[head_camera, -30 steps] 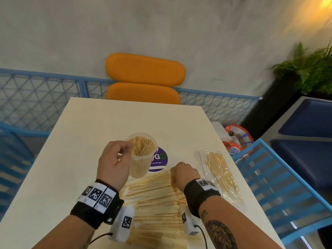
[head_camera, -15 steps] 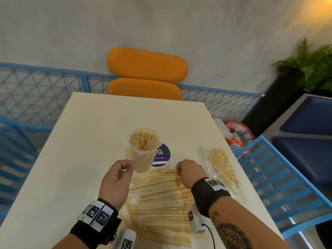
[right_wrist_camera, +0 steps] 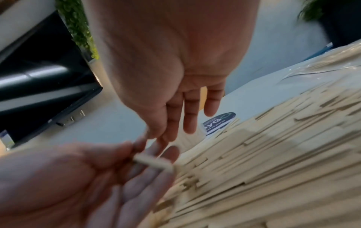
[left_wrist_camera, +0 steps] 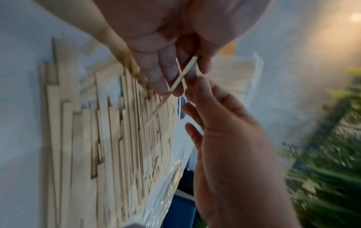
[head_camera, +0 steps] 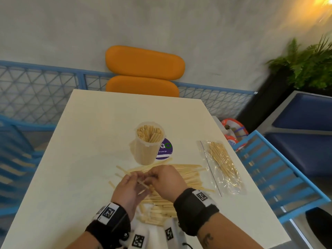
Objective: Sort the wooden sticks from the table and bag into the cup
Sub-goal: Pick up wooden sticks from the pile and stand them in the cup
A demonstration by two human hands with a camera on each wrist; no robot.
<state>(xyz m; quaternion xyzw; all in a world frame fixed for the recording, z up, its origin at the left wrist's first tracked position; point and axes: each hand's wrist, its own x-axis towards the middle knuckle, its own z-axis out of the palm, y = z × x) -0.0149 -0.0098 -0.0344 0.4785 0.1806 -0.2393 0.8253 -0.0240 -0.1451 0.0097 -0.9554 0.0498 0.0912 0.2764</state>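
A clear plastic cup (head_camera: 145, 151), packed with upright wooden sticks, stands mid-table. In front of it lies a spread pile of flat wooden sticks (head_camera: 186, 177). To the right, a clear zip bag (head_camera: 224, 169) holds thin sticks. My two hands meet just above the pile's near left part. The left hand (head_camera: 136, 177) holds two thin crossed sticks (left_wrist_camera: 176, 83) in its curled fingers. The right hand (head_camera: 150, 177) pinches the same sticks with thumb and forefinger, its other fingers spread (left_wrist_camera: 197, 86). In the right wrist view one stick (right_wrist_camera: 154, 163) lies across the left fingers.
A purple round sticker (head_camera: 166, 150) sits behind the cup on the cream table (head_camera: 86, 141). An orange chair (head_camera: 143, 69) stands at the far edge. A blue slatted chair (head_camera: 269, 168) stands off the right edge, with a plant (head_camera: 305, 65) beyond it.
The left hand has come back from the cup's rim to the pile. The right hand has lifted off the pile with thin sticks and met the left hand.
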